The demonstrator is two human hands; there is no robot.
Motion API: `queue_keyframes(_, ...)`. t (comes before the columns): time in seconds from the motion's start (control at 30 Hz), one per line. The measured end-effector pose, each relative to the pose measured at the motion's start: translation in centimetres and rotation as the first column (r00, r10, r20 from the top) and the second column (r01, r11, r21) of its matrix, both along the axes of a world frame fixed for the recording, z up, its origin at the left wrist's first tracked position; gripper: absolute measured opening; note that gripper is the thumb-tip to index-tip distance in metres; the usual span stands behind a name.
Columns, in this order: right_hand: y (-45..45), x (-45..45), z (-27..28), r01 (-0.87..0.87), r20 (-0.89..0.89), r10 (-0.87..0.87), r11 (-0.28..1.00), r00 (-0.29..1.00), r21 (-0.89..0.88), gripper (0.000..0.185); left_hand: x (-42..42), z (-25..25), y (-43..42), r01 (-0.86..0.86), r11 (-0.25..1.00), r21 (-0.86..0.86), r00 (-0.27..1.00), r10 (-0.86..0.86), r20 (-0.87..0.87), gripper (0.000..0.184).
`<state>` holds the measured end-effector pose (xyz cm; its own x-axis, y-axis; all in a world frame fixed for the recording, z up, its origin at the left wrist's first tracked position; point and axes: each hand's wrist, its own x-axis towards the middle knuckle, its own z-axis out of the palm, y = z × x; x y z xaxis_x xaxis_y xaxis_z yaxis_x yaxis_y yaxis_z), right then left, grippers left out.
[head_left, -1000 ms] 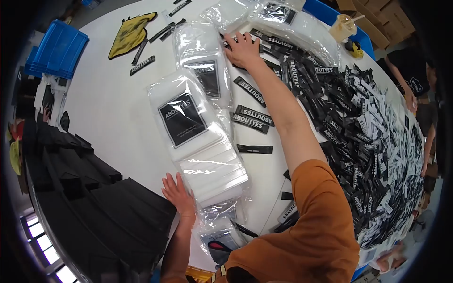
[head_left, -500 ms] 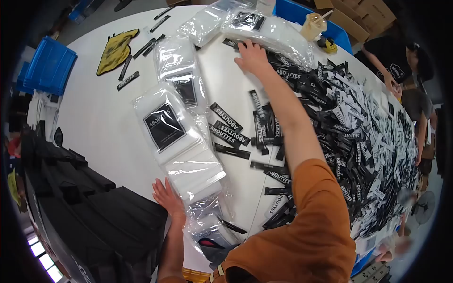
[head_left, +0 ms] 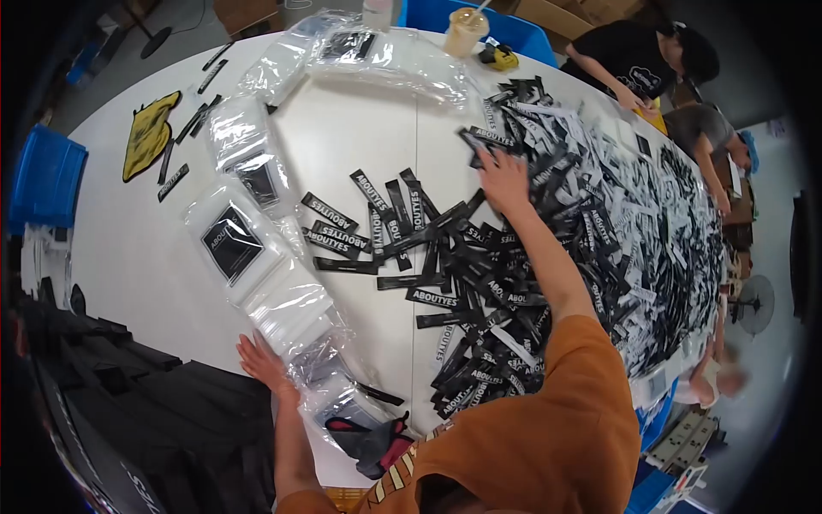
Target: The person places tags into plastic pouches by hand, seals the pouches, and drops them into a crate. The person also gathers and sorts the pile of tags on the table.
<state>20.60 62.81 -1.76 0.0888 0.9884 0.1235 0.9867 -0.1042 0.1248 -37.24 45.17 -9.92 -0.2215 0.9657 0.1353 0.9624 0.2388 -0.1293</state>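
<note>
My left hand lies at the lower left, fingers spread, against the edge of a clear plastic-wrapped bundle of white packs. It grips nothing. My right hand reaches over the upper left edge of a large heap of black and white stick packets printed ABOUTYES. Its fingers are stretched out, touching or just above a black packet; contact is hard to tell. Several loose packets are scattered left of the heap. A wrapped bundle with a black label lies above my left hand.
More wrapped bundles curve along the far side. A drink cup stands beside a yellow-black item. At left are a yellow cloth, a blue bin and black bags. A grey-red glove lies near me. Co-workers sit at right.
My right hand has come from beside the far wrapped bundle back to the heap's edge. More black packets now lie left of the heap. The view has shifted right; my left hand stays by the bundle.
</note>
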Motion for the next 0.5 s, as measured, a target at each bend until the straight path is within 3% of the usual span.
queue_keyframes(0.07,-5.0,2.9,0.7,0.145,0.06,-0.141,0.987,0.988,-0.066,0.05,-0.3,0.0,0.0,0.01,0.999,0.03,0.999,-0.011,0.033,0.06)
queue_keyframes(0.17,-10.8,5.4,2.5,0.346,0.084,-0.337,0.889,0.938,-0.299,0.052,0.2,0.9,0.0,-0.002,1.0,-0.017,0.998,0.003,0.062,0.064)
queue_keyframes(0.27,-12.2,5.0,6.6,0.447,0.137,-0.47,0.651,0.872,-0.613,0.05,0.1,0.9,0.0,0.006,1.0,-0.027,0.999,-0.005,0.043,0.072)
queue_keyframes(0.4,-9.2,-0.8,10.0,0.271,0.084,-0.266,0.816,0.96,-0.51,0.039,-0.2,-0.4,0.0,0.032,0.999,0.044,0.999,-0.032,-0.001,0.08)
queue_keyframes(0.47,-5.6,-6.9,10.3,0.048,-0.067,-0.078,0.927,0.995,-0.373,0.036,0.0,-0.1,0.2,-0.002,1.0,0.004,1.0,0.002,-0.016,0.082)
queue_keyframes(0.5,-4.4,-10.0,8.4,-0.166,-0.252,0.134,0.98,0.958,-0.112,0.039,0.6,1.2,0.3,-0.029,0.997,-0.073,1.0,0.03,0.004,0.082)
